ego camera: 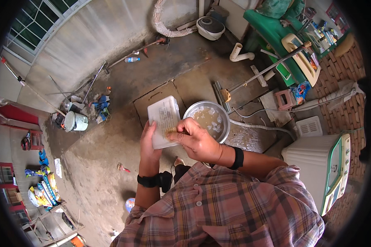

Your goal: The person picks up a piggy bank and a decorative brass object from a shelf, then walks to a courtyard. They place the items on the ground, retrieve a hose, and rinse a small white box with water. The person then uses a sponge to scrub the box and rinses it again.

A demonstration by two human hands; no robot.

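Note:
My left hand (149, 139) grips a white rectangular plastic box (162, 115) by its left side and lower edge, the thumb lying on its face. Printed writing covers part of that face. In my right hand (199, 139) is a yellowish scrubbing pad (171, 134), pressed against the lower right of the box. The pad is partly hidden by my fingers. Just beyond my right hand, a round metal basin (228, 123) holds cloudy water with patches of foam.
A twin-tub washing machine (309, 160) stands at the right, with a grey hose (259, 126) running toward the basin. A pink plastic stool (285, 99) is behind it. White bucket (76, 121) and work gloves (102, 105) lie left; a plastic bottle (132, 59) lies near the wall.

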